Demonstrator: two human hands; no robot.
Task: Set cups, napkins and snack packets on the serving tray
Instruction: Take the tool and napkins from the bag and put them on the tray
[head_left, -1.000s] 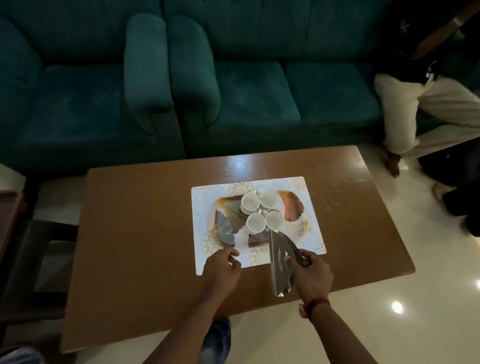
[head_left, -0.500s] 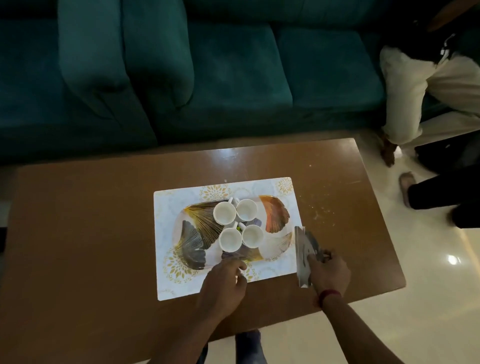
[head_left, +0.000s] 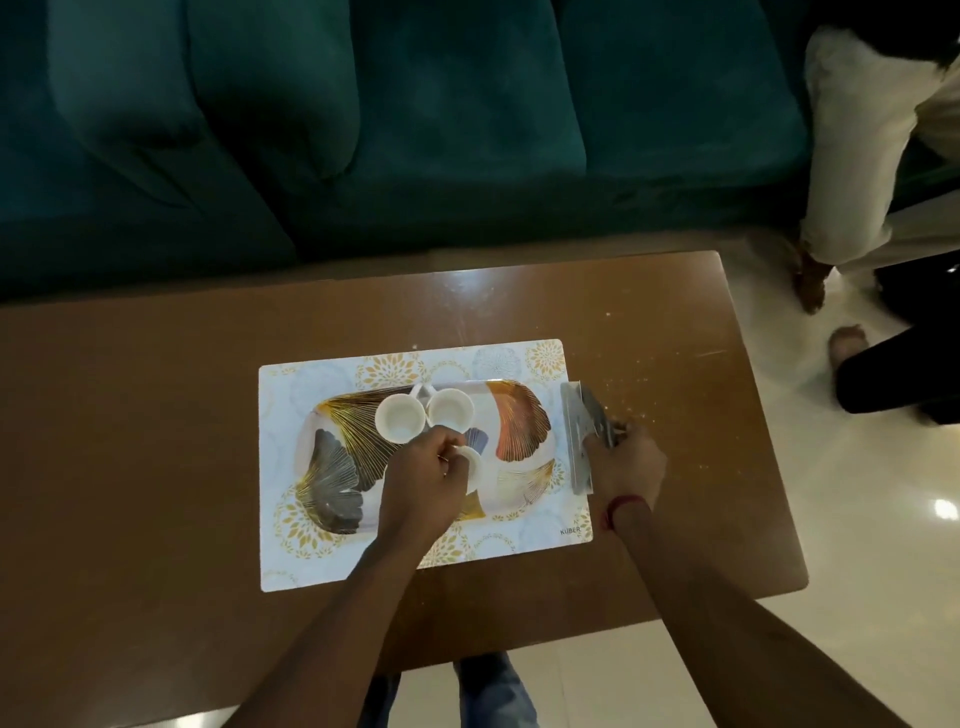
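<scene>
partly hidden: left hand covers tray front, fingers curled round a tilted white cup. two more cups upright behind. right hand pinches silver packets, label unreadable, just right of tray.

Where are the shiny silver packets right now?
In the head view, the silver packets are gripped in the right hand, at the right edge of the placemat, just right of the serving tray.
</scene>
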